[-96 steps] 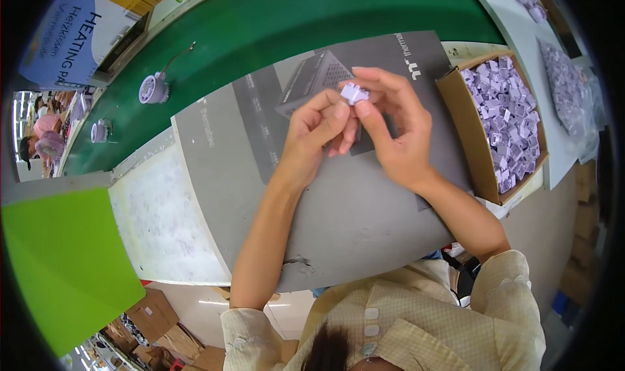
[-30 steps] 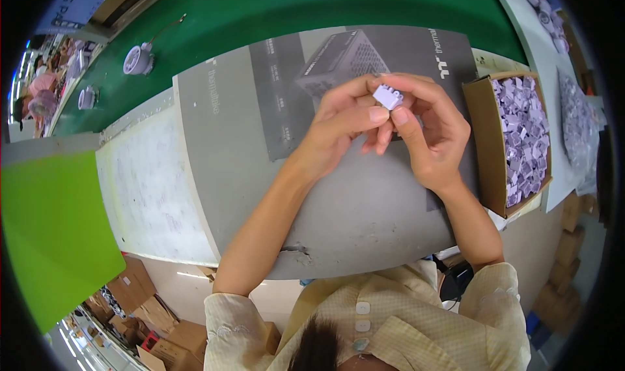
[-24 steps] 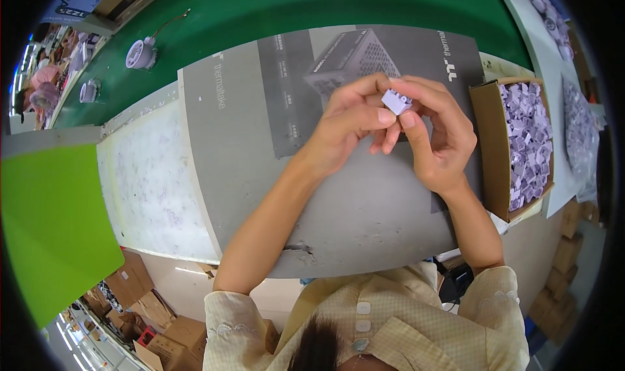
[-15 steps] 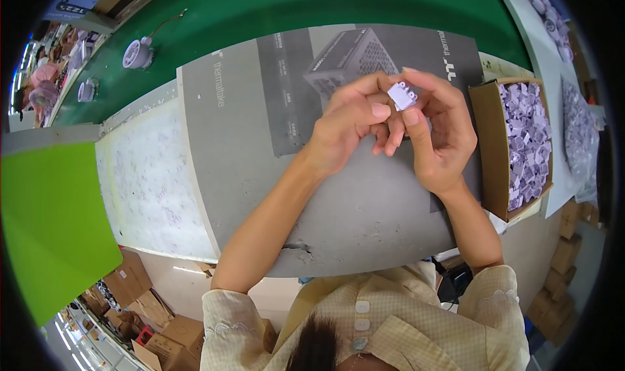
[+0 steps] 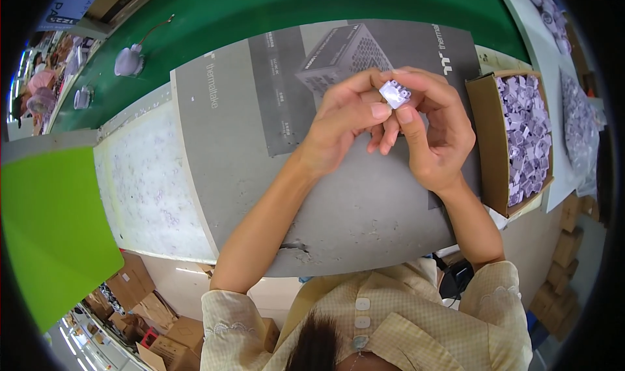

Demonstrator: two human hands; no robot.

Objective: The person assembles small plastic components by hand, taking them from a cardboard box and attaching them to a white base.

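Over the far middle of the grey printed mat (image 5: 241,188), both hands meet around a small white plastic part (image 5: 395,94) with little prongs along one edge. My left hand (image 5: 345,120) pinches it from the left between thumb and fingers. My right hand (image 5: 439,123) is curled around its right side, thumb tip at its lower edge and index finger beyond it. Some fingertips are hidden behind the part. To the right of my right hand stands an open cardboard box (image 5: 487,143) heaped with similar white plastic parts (image 5: 526,136).
Beyond the mat runs a green belt (image 5: 247,9), carrying a round white housing with a wire (image 5: 129,59) and a smaller white round piece (image 5: 83,98). Left of the mat lie a speckled white surface (image 5: 146,182) and a bright green panel (image 5: 58,221). Plastic bags (image 5: 579,130) lie at far right.
The white part has tilted slightly in my fingers, showing more of its flat face. The round housings on the belt have shifted left and nearer. The whole view has shifted a little.
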